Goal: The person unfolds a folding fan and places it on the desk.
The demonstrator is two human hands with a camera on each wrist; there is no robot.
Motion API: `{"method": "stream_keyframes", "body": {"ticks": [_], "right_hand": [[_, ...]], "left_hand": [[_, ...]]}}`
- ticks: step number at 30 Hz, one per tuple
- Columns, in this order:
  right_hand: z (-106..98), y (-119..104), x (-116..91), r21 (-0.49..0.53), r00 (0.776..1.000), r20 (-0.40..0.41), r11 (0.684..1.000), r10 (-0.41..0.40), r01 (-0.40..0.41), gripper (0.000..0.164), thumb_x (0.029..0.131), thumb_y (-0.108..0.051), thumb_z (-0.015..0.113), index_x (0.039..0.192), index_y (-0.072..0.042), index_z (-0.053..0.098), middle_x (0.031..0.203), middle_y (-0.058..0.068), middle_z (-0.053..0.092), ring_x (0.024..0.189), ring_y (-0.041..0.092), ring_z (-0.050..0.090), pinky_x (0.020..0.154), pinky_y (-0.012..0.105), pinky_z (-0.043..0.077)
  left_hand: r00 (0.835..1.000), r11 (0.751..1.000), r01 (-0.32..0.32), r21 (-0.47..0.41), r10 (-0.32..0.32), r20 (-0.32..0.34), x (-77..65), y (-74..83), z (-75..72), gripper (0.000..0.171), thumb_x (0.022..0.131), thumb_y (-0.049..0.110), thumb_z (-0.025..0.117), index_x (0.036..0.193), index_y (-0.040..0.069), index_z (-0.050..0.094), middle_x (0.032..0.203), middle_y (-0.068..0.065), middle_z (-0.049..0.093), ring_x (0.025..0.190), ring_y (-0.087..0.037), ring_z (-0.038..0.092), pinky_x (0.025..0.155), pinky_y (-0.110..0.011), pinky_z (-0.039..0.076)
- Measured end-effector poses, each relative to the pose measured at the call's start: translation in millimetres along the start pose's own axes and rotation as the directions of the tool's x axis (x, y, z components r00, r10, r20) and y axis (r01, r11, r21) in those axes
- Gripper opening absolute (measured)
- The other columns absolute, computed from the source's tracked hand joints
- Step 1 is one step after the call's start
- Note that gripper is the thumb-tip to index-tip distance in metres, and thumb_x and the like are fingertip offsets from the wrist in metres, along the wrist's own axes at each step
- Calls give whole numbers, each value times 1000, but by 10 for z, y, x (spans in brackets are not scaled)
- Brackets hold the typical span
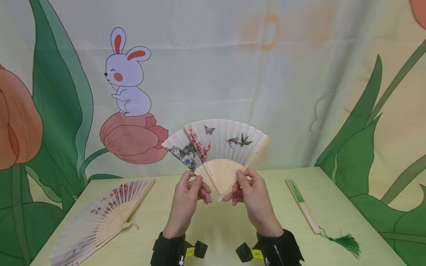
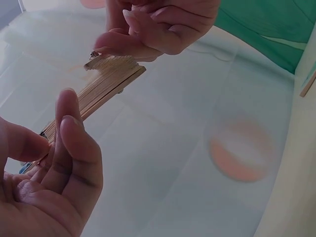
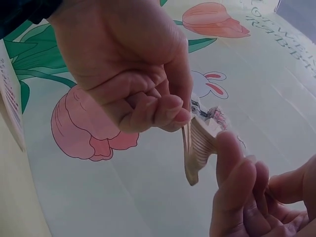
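Note:
Both hands hold up a partly spread folding fan (image 1: 229, 142), white with pink blossoms, a butterfly and a dark bird, above the table. My left hand (image 1: 189, 195) pinches its left edge between thumb and fingers where leaf and ribs meet. On the other side, my right hand (image 1: 254, 195) pinches the right-hand ribs, its lower fingers curled by the rivet end. At the left, the leaf's last section with a dark rock print is folded at an angle. In the left wrist view the bare wooden ribs (image 2: 106, 81) run between the two hands, seen from below.
A second white fan (image 1: 103, 221) lies spread on the table (image 1: 216, 236) at the left. A closed fan (image 1: 303, 207) with a green section and green tassel (image 1: 347, 244) lies at the right. Behind hangs a cloth backdrop (image 1: 206, 81) printed with a rabbit and tulips.

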State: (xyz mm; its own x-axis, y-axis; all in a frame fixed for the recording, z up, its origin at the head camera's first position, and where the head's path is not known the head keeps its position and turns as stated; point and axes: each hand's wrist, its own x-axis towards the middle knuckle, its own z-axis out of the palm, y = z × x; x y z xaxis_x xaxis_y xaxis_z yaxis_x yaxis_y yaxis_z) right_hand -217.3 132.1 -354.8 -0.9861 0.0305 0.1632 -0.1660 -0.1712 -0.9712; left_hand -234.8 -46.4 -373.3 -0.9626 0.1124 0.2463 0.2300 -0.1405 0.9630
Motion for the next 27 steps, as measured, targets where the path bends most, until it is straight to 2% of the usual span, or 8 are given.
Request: {"method": "stream_keyframes", "body": {"ticks": [6, 14, 27], "right_hand": [[15, 7, -7, 8, 1000, -3, 1000, 2, -2, 24, 105, -21, 46, 95, 1, 44, 65, 10, 54, 57, 23, 67, 46, 26, 47], [36, 23, -16, 4, 1000, -5, 1000, -19, 19, 22, 106, -19, 44, 96, 1, 44, 65, 11, 54, 57, 24, 68, 46, 26, 48], [69, 32, -9, 49, 995, -52, 995, -80, 82, 22, 106, -19, 43, 97, 0, 41, 68, 12, 53, 59, 26, 69, 52, 32, 56]], "left_hand": [[1000, 1000, -2, -21, 2, -3, -7, -5, -10, 20, 106, 20, 43, 106, 0, 44, 78, -16, 63, 60, -20, 63, 60, -30, 54], [999, 999, -36, -33, 36, -10, -7, -33, -11, 31, 106, 31, 45, 107, 1, 46, 78, -17, 63, 60, -22, 66, 58, -31, 55], [998, 998, -57, -36, 56, -25, -8, -24, -8, 29, 106, 31, 43, 109, 1, 44, 80, -17, 63, 63, -25, 67, 61, -33, 56]]}}
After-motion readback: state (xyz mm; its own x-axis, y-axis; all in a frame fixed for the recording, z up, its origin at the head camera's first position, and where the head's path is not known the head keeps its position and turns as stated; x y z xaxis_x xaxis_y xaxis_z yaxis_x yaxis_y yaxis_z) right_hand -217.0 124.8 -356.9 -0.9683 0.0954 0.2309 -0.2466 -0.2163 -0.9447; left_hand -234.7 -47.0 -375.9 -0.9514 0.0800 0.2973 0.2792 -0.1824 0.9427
